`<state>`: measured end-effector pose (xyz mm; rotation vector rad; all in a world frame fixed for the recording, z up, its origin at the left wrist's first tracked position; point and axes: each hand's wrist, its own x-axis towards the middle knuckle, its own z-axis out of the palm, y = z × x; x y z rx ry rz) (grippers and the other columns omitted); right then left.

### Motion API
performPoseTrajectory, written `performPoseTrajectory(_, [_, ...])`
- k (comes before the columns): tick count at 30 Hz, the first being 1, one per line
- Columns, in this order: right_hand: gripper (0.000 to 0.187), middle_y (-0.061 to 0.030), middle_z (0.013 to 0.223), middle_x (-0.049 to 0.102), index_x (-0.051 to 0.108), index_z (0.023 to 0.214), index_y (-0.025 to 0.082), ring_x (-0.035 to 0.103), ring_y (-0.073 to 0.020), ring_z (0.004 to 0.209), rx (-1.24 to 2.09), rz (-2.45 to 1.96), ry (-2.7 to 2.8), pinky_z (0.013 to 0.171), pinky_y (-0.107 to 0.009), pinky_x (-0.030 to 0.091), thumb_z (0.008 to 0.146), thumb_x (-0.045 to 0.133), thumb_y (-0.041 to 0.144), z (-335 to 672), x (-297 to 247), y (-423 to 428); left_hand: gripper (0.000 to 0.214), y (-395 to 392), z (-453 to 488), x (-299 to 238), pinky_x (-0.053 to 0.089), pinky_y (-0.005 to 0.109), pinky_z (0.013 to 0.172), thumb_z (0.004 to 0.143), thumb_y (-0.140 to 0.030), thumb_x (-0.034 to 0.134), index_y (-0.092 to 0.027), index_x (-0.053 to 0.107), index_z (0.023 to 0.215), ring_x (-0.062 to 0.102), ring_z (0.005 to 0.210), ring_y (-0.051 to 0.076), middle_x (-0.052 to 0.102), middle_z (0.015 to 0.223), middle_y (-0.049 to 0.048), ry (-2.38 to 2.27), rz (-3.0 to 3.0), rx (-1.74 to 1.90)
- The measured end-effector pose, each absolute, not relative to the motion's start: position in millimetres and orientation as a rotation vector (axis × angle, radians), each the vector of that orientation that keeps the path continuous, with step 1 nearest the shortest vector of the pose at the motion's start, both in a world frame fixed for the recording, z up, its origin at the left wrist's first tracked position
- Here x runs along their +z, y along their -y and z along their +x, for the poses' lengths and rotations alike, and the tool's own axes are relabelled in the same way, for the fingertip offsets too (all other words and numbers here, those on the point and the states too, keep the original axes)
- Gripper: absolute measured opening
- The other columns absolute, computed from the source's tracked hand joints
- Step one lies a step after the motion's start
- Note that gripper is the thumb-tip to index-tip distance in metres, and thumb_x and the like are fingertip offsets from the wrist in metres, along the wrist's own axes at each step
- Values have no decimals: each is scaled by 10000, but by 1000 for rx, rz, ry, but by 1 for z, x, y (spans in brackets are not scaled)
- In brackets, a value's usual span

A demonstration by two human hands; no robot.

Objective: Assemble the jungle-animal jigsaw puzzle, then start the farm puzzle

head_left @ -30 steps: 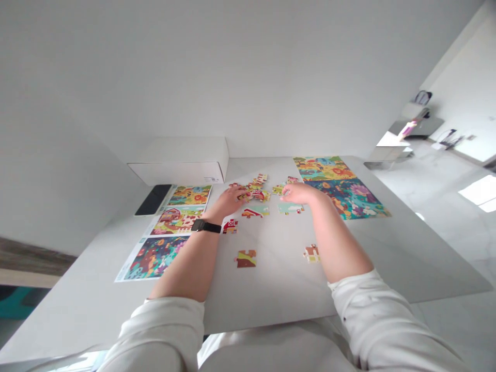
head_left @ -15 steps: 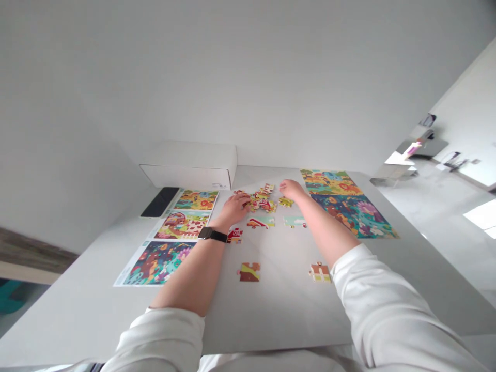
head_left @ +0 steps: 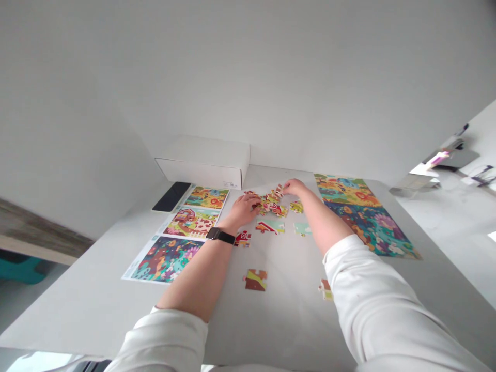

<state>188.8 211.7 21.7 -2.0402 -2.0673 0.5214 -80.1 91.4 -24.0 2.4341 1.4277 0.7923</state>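
Note:
My left hand, with a black watch on the wrist, rests at the left side of a heap of jigsaw pieces. Its fingers are bent and apart over the heap, touching pieces there. At the heap's far right, my right hand pinches the edge of a red and white puzzle piece. A yellow-green piece lies just below that hand. Closer to me are a red-roof piece, a pale sky piece, a red barn piece partly behind my left wrist, and a brown-green piece.
Left of my arm is a sheet with three printed pictures, beside a black phone. A white box stands against the wall. Two picture sheets lie at right. Another piece is partly under my right forearm.
My right hand has moved left to the red and white piece at the heap's edge. My left hand stays at the heap. The whole view has shifted slightly.

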Motion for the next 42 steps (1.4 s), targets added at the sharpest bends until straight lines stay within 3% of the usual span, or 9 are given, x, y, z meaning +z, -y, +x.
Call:
performPoseTrajectory(8, [156, 8, 718, 692, 732, 899, 176, 581, -120, 629, 703, -1841, 1647, 605, -231, 424, 819, 711, 309, 217, 39, -158, 317, -94, -81, -21, 455, 498, 1204, 919, -268, 633, -210, 756, 1205, 598, 1352, 290, 695, 1378, 127, -1365, 2444, 815])
performPoseTrajectory(13, [276, 45, 658, 588, 631, 805, 207, 492, -96, 577, 1029, -1463, 1218, 530, -215, 350, 691, 833, 357, 245, 51, -80, 300, -81, -67, 16, 522, 457, 1117, 961, -279, 574, -183, 748, 1186, 675, 1218, 279, 737, 1234, 133, -1362, 2422, 948])
performPoseTrajectory(16, [399, 44, 658, 578, 632, 805, 210, 491, -99, 594, 1114, -1339, 1170, 530, -216, 344, 611, 903, 430, 259, 54, -27, 344, -52, -50, 59, 564, 413, 1040, 984, -317, 571, -195, 720, 1269, 727, 1069, 244, 728, 1272, 120, -1321, 2409, 924])
performPoseTrajectory(19, [451, 37, 713, 605, 647, 820, 211, 516, -99, 631, 1147, -1271, 1122, 552, -221, 367, 562, 932, 446, 267, 53, 23, 375, -5, -31, 100, 517, 405, 1109, 991, -318, 582, -228, 688, 1338, 686, 1219, 255, 726, 1317, 92, -1119, 2556, 877])
performPoseTrajectory(22, [445, 40, 723, 604, 643, 831, 219, 517, -100, 637, 1200, -1209, 1063, 556, -231, 365, 575, 931, 442, 269, 50, 63, 405, 41, -14, 120, 514, 398, 1108, 1013, -359, 584, -238, 648, 1394, 680, 1240, 247, 713, 1370, 88, -955, 2595, 909])
performPoseTrajectory(32, [430, 27, 709, 607, 657, 794, 220, 512, -131, 672, 1077, -1301, 1119, 607, -264, 377, 589, 889, 518, 264, 19, 99, 344, 81, 4, 40, 581, 363, 910, 971, -273, 649, -244, 644, 1314, 760, 1019, 222, 800, 1101, 48, -1202, 2260, 806])
performPoseTrajectory(38, [437, 31, 694, 597, 643, 800, 221, 497, -132, 655, 1155, -1309, 1183, 611, -265, 375, 610, 874, 539, 258, 18, 103, 462, 80, 7, 30, 577, 386, 971, 909, -252, 754, -237, 612, 1348, 719, 1095, 233, 723, 1265, 89, -1131, 2355, 981])
performPoseTrajectory(42, [427, 43, 727, 601, 634, 830, 227, 487, -111, 635, 1261, -1246, 1153, 588, -241, 355, 633, 865, 527, 251, 16, 106, 394, 86, 16, 26, 552, 446, 1042, 938, -269, 729, -225, 618, 1314, 662, 1211, 279, 682, 1287, 118, -1051, 2487, 1109])
